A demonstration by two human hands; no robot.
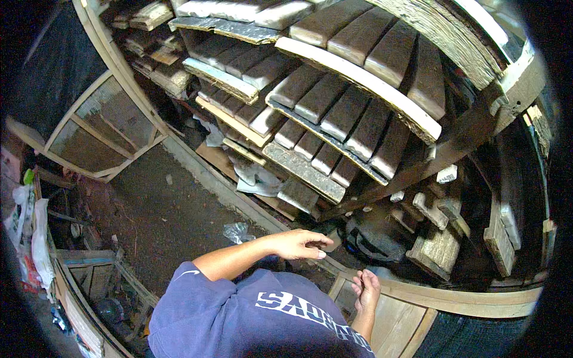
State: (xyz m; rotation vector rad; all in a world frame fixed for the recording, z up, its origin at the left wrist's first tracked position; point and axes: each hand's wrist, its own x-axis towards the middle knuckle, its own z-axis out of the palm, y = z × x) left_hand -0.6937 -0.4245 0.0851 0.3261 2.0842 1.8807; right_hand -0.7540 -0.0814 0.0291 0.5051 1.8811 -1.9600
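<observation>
Blocks [334, 113], dark and slab-shaped, fill a tilted wooden rack [358, 77] that takes up the upper half of the view, row upon row of them resting on pale planks [310, 173]. Everything else can be placed from that rack. Below its lowest plank the person's left hand [298, 243] reaches out across the body, palm down, fingers [319, 241] loosely spread and holding nothing, hovering just short of the dark gap under the rack. The right hand [366, 288] hangs lower and further from the rack, near a curved wooden frame [453, 295], its fingers slack and half curled, also grasping nothing. The nearest blocks to the left hand are the ones on the bottom plank, just above and beyond its fingertips, not touched. Under the rack on the right lies a heap of broken pieces [439, 247] and some loose chunks [446, 174], pale against the shadow. A strip of dirt floor [155, 209] runs down the left side of the rack, with a scrap of clear plastic [237, 231] lying on it close to the left forearm and crumpled white paper [253, 178] tucked against the rack's foot. Further left of the rack stands an empty wooden frame [101, 137], and beyond it white bags [27, 221] hang by the edge. The person wears a blue shirt [239, 316].
</observation>
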